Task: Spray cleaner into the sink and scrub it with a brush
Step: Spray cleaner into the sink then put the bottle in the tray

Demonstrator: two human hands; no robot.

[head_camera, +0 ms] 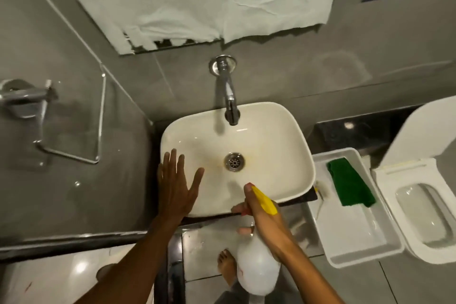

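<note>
Spray bottle (pixel 256 270), white with yellow head, gripped in right hand (pixel 265 215) at near rim of sink (pixel 276 131), nozzle aimed into basin; left hand (pixel 177 186) flat, fingers spread, on left rim. Spraying step in hand, by judgement; next, trigger squeezes toward stained drain (pixel 234 161). No brush identified; green scrub pad (pixel 349 186) in white tray (pixel 355 242) right of sink; tap (pixel 228 96) overhanging far rim, no obstruction

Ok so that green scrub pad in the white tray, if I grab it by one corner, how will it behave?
The green scrub pad looks thin and slightly folded, so it will probably flop rather than stay flat. It seems light for its size. It leans on the white tray wall, so it may slide down if nudged.
</note>
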